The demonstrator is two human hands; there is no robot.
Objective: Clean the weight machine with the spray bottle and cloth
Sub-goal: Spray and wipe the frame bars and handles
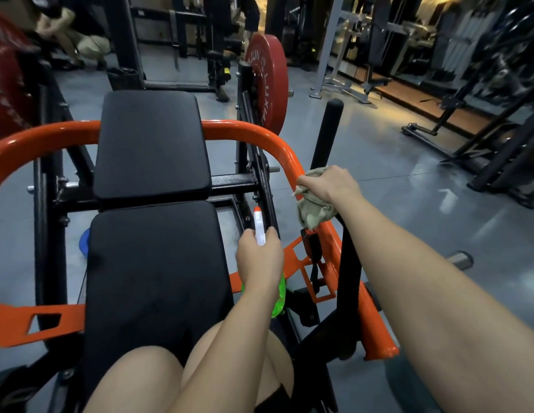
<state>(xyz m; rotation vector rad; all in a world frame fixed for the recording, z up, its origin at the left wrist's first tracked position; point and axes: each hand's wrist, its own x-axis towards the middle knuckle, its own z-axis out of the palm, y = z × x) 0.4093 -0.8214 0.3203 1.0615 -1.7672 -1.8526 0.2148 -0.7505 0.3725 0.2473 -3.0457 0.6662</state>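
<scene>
The machine (230,182) fills the left and middle of the view. Its long black pad (152,263) runs away from the person's bare knees, and a second pad (149,144) continues past it. An orange bar (254,132) arches behind that far pad and bends down along the pad's right side. A red plate (267,84) stands on edge beyond the pad's far right corner, and another red plate (6,84) is blurred at the far left. A black post (328,129) rises just right of the orange bar. The grey floor (394,189) to the right of the pad shines. Something blue (85,241) lies on the floor at the pad's left edge.

The right hand (331,181) rests on the orange bar to the right of the pad. Its fingers are curled over the grey-green cloth (313,210), which is bunched against the bar and hangs below the wrist.

The left hand (259,257) hovers just off the pad's right edge. Its fingers are wrapped round the neck of the bottle (259,231). The bottle's white, orange-tipped nozzle points away from the person, and its green body shows beneath the wrist.
</scene>
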